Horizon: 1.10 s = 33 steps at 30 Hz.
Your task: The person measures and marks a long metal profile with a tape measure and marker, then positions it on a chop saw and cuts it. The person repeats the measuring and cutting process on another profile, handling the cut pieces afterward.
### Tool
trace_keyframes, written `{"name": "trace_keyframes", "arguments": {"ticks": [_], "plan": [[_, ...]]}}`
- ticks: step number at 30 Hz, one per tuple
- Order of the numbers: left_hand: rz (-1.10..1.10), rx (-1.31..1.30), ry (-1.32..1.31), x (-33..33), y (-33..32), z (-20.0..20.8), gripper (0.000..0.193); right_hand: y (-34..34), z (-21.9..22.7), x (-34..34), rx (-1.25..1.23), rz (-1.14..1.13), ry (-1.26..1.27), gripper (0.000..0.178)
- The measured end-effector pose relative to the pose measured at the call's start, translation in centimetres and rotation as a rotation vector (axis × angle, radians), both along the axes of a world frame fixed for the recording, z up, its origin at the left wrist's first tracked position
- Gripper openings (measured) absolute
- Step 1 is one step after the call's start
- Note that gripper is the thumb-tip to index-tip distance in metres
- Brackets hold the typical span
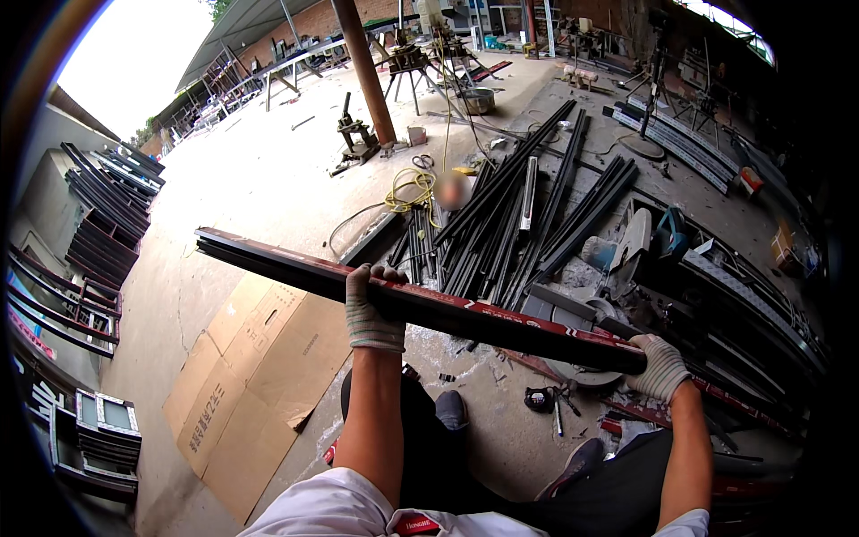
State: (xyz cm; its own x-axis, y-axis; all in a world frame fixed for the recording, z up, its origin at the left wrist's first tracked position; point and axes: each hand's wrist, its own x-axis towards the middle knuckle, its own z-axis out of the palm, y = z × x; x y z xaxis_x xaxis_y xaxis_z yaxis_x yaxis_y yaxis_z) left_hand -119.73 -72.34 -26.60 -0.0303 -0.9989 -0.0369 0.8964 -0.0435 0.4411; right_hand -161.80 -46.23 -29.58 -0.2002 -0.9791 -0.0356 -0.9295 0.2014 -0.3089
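Across the view in front of me lies a long black metal profile [501,333] with a red printed film strip along its upper side, held off the floor. My left hand [376,309], in a grey-white knit glove, wraps round it left of the middle. At its right end, my right hand [659,367], gloved alike, grips the tip. The profile's far end reaches out to the left over a flattened cardboard sheet [259,367]. Below it, a tape measure [539,399] and a marker pen [558,421] rest on the floor between my feet.
Many black profiles [501,215] are piled ahead. A cutting saw [631,240] stands at the right. Yellow hose [410,190] coils near a rusty post [365,76]. Stacked frames [107,430] line the left wall. A metal basin [477,100] sits farther back.
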Motion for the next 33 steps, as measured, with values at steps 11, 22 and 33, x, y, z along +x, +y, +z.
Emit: {"name": "trace_keyframes", "arguments": {"ticks": [11,22,33], "plan": [[-0.021,0.024,0.043,0.4,-0.6,-0.6,0.019,0.0,0.2,0.7,-0.081,-0.003,-0.006,0.060],[-0.027,0.033,0.063,0.7,-0.5,0.1,0.018,0.1,-1.1,0.8,-0.188,0.070,0.043,0.056],[-0.020,0.019,0.063,1.0,-0.4,0.1,0.017,-0.1,-2.1,0.8,-0.234,0.059,0.073,0.051]]}}
